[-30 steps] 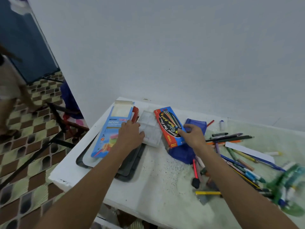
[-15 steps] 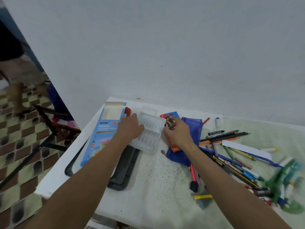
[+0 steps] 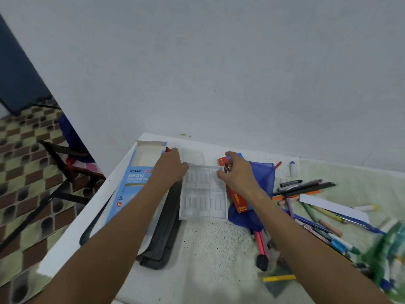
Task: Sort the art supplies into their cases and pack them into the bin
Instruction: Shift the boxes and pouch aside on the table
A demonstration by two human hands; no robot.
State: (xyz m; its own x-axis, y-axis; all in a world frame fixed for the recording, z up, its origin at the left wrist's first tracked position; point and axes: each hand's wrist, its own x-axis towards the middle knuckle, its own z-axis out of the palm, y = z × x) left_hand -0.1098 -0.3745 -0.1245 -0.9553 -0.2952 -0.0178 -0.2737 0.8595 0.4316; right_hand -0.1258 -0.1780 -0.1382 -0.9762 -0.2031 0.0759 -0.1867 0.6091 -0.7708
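A clear plastic compartment tray [image 3: 202, 194] lies flat on the table. My left hand [image 3: 169, 167] grips its far left corner, thumb on top. My right hand [image 3: 237, 173] holds its far right corner, thumb against the edge. Under my right hand lies a red water colour box [image 3: 238, 200] on a blue mesh pouch [image 3: 262, 174]. A blue neon coloured pencil box [image 3: 135, 181], flap open, lies on a dark grey bin lid [image 3: 162, 242] at the left.
Loose pens, pencils and markers [image 3: 306, 187] are scattered on the right half of the table, with a white paper strip [image 3: 333, 208], a yellow ruler [image 3: 279, 278] and a red pen [image 3: 260, 244]. The table's left edge drops to a tiled floor with a chair frame.
Both hands took the clear tray, turned it and laid it flat between the blue box and the red box. The view swung left and down.
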